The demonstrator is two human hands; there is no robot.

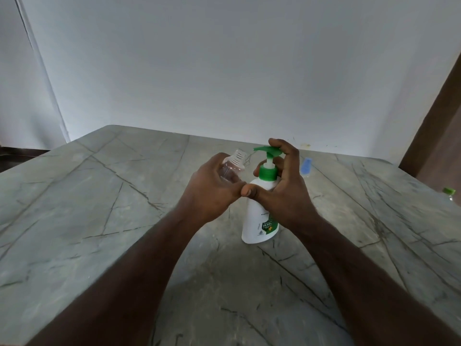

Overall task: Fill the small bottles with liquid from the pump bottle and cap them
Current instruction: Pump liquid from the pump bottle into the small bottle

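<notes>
left hand (212, 188) gripped small bottle (230, 168) left of pump bottle (260, 208) | right hand (284, 181) curled round pump | tip: mouth under spout first

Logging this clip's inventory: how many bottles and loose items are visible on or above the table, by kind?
White pump bottle with green pump head: 1
Small clear plastic bottle with white ribbed cap, held by left hand: 1
Blue flat item lying on the grey marble-patterned table: 1
Green-capped clear item at right edge, partly cut off: 1
Total: 4
</notes>
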